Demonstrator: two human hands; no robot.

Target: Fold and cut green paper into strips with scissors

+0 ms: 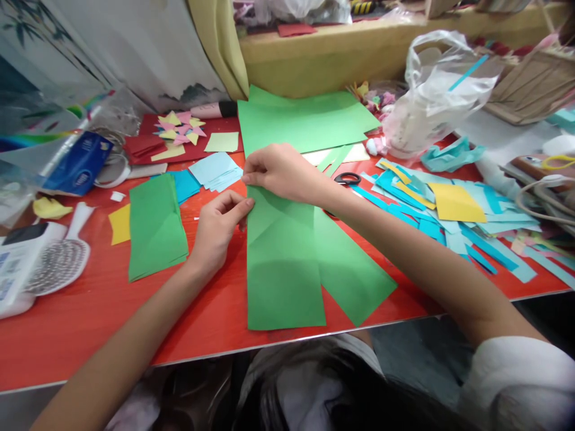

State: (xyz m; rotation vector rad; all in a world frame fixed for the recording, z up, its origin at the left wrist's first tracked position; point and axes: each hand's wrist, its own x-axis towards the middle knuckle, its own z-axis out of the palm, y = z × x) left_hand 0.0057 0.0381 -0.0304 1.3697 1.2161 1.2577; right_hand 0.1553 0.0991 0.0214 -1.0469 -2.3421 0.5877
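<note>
A long green paper sheet (pixel 285 269) lies in front of me on the red table, with faint creases across it. My left hand (pixel 220 224) is closed, thumb and fingers pinching the sheet's left edge near its top. Over the sheet's upper left corner, my right hand (pixel 281 173) is closed too, its thumb and forefinger pinched together on the paper. Another green paper piece (pixel 354 272) slants out from beneath on the right. Scissors (pixel 348 178) lie partly hidden under my right forearm. To the left rests a stack of green paper rectangles (pixel 157 230).
A large green sheet (pixel 300 120) lies at the back. Blue paper strips (pixel 449 221) are heaped on the right, near a bagged drink cup (pixel 413 120). Light blue squares (pixel 218 170), folded paper stars (pixel 179 127) and a hairbrush (pixel 60 263) lie on the left.
</note>
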